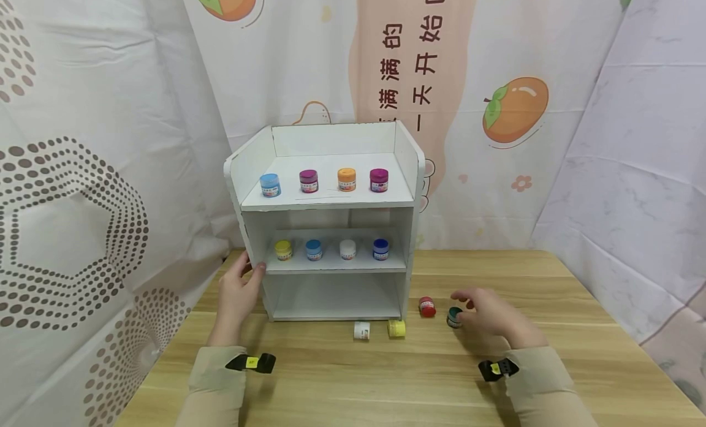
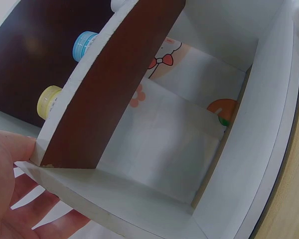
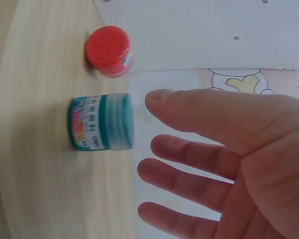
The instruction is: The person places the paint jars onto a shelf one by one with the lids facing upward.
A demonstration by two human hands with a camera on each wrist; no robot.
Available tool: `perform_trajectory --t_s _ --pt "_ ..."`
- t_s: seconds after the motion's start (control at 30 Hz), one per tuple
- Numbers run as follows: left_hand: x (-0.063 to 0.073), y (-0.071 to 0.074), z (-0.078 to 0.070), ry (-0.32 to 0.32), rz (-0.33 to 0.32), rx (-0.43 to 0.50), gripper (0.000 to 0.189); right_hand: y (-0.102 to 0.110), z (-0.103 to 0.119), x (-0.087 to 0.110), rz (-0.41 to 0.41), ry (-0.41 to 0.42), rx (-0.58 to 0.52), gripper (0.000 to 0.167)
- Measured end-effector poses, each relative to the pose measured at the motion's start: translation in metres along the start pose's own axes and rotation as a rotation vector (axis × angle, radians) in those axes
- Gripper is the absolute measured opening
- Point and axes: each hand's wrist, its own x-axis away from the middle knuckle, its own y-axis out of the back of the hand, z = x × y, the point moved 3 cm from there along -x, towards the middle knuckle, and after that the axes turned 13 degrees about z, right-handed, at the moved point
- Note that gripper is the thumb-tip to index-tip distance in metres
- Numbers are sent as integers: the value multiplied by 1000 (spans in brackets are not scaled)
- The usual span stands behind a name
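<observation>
A white shelf unit (image 1: 336, 204) with paint jars on it stands on the table. At its left side panel is my left hand (image 1: 238, 292), the thumb (image 2: 12, 144) on the front edge by the middle board and the fingers behind the panel's outer face. My right hand (image 1: 493, 313) hovers at a dark green paint jar (image 1: 455, 317) lying on its side, fingers spread and nothing between them. In the right wrist view a gap shows between the fingertips and the green jar's lid (image 3: 120, 122). Left of it is a red paint jar (image 1: 427, 307).
A white jar (image 1: 361, 330) and a yellow jar (image 1: 396, 328) lie in front of the shelf's base. The top board carries several jars, among them an orange one (image 1: 346, 179); the middle board has several more, including a dark blue one (image 1: 380, 249). Printed curtains (image 1: 309, 53) hang behind.
</observation>
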Motion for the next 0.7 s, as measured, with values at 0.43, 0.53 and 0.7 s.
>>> perform_trajectory --t_s 0.43,0.53,0.7 --pt "0 0 -1 11 -4 -11 43 3 7 0 -29 11 22 39" --pt "0 0 -1 12 -2 -10 43 -1 4 -2 -26 2 22 38" --pt "0 0 -1 16 4 2 44 -7 1 -5 -12 -19 -2 36"
